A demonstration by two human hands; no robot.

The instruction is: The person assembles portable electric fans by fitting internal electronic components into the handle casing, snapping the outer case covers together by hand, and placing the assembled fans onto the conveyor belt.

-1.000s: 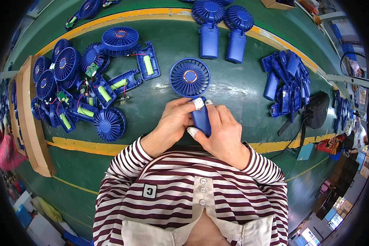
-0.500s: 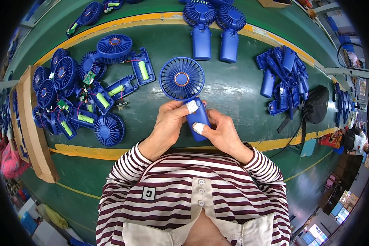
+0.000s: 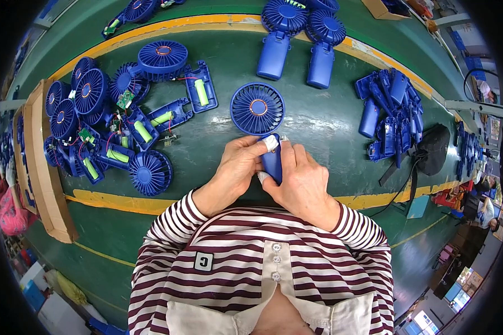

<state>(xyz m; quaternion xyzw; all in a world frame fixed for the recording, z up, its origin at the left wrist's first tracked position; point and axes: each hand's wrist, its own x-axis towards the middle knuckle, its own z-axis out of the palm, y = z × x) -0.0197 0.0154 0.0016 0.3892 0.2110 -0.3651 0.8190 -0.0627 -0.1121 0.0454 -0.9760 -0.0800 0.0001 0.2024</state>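
A blue handheld fan [image 3: 257, 109] with a round grille and an orange ring at its centre is held between my hands, its head pointing away from me. My left hand [image 3: 239, 167] grips the left side of the handle near the neck, with a white-wrapped thumb on top. Around the handle's right side closes my right hand [image 3: 303, 181], its fingers lying over the upper end and its wrapped thumb lower down. Part of the handle is hidden under the fingers.
On the left lie several opened fans [image 3: 92, 95] with green batteries and wires, beside a cardboard box [image 3: 44, 167]. Two assembled fans [image 3: 274, 54] rest at the far side. To the right are a pile of blue handle shells [image 3: 394, 106] and a black bag [image 3: 433, 146].
My right hand has shifted up over the handle, its fingers now across the top near the neck. The fan head has moved slightly right and the handle looks more upright.
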